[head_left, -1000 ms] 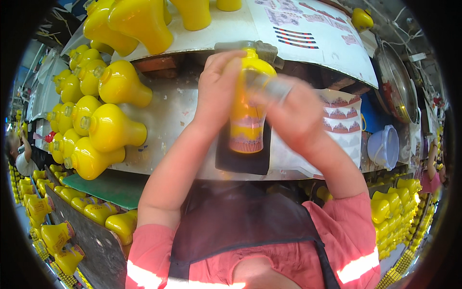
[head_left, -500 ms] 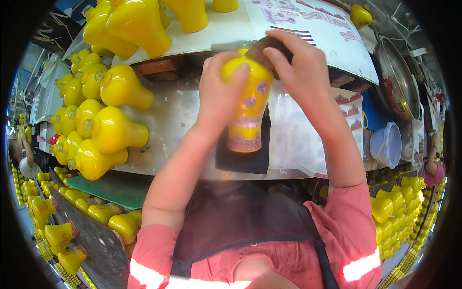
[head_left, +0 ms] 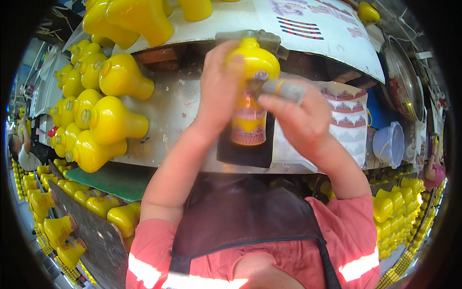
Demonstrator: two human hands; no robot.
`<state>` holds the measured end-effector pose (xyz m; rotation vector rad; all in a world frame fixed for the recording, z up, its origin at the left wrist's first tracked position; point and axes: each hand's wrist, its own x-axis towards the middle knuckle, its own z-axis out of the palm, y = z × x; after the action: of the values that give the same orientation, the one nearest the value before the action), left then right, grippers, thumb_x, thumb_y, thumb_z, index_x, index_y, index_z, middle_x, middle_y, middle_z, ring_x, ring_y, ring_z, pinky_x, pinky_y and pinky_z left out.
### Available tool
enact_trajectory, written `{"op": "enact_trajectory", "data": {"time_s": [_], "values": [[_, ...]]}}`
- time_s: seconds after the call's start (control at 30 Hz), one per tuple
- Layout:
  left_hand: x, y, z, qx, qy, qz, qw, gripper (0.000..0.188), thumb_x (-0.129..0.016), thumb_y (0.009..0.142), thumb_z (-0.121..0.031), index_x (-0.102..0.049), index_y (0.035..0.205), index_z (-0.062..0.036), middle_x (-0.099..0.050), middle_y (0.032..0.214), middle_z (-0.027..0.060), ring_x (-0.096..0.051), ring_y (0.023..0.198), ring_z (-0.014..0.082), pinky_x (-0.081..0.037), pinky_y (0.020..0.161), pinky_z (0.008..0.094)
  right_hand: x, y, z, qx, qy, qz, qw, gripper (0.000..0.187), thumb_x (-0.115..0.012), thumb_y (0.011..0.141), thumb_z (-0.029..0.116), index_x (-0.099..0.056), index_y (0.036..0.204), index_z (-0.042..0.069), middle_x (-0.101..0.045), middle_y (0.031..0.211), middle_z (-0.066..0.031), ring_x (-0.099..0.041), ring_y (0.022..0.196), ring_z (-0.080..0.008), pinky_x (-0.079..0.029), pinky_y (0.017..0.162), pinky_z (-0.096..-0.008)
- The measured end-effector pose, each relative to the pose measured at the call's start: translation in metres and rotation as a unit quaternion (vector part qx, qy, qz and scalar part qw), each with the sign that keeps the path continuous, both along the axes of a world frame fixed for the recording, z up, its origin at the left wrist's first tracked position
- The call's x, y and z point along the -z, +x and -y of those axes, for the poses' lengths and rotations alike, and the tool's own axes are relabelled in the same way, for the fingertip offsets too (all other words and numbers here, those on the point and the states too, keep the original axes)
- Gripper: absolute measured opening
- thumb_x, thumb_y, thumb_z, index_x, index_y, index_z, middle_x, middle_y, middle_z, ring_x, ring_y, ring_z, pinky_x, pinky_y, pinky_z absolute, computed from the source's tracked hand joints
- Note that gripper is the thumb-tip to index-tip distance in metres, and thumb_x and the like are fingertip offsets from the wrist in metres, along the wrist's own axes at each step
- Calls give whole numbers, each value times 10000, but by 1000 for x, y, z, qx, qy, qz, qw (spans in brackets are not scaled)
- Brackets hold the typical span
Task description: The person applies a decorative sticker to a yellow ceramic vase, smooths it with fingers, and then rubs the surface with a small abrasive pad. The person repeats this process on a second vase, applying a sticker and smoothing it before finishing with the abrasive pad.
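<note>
A glossy yellow bottle [head_left: 249, 131] with purple flower patterns and a patterned band at its narrow foot lies on a black cloth [head_left: 243, 156], its glass neck pointing away from me. My left hand [head_left: 219, 89] is closed around the bottle's left side; its fingertips are blurred. In my right hand [head_left: 303, 115] is a short tool [head_left: 285, 90] with a grey handle, a yellow band and a dark tip. That tip is against or just over the flowers on the bottle's front; blur hides the exact contact.
Several yellow bottles [head_left: 118, 118] lie stacked at the left, and others [head_left: 144, 24] stand on the raised white board. Printed pattern sheets [head_left: 344, 113] lie right of the cloth. A pale bucket [head_left: 389, 144] is at the right, a green board [head_left: 103, 184] at the lower left.
My right hand has come down from the bottle's shoulder to its front. Instead of the dark brown piece, the tool's grey handle now shows. My left hand stays at the bottle's side.
</note>
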<state>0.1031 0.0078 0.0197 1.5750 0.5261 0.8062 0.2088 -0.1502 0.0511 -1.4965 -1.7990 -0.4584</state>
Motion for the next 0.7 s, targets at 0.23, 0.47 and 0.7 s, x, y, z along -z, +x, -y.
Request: {"op": "enact_trajectory", "data": {"time_s": [0.23, 0.47, 0.7], "values": [[24, -1, 9, 46, -95, 108, 988, 443, -449, 1124, -335, -450, 1466, -54, -576, 1335, 88, -589, 1170, 150, -494, 1010, 295, 4, -12, 32, 15, -161, -349, 923, 227, -724, 874, -23, -706, 1094, 29, -732, 1010, -83, -715, 907, -160, -562, 814, -287], [38, -19, 17, 6, 214, -4, 977, 702, -563, 1008, -333, -292, 1587, -44, -244, 1607, 271, -266, 1494, 436, -253, 1232, 474, 13, -11, 14, 195, -347, -460, 794, 743, -745, 866, 298, -490, 1505, 19, -719, 1071, -131, -703, 964, -170, -547, 865, -293], [39, -20, 21, 23, 210, -20, 977, 757, -567, 987, -314, -223, 1612, -62, -142, 1645, 261, -215, 1513, 446, -274, 1225, 484, 43, -8, 6, 59, -223, -537, 811, 940, -769, 882, 446, -352, 1601, 7, -605, 1427, -227, -589, 1313, -253, -447, 1092, -362]]}}
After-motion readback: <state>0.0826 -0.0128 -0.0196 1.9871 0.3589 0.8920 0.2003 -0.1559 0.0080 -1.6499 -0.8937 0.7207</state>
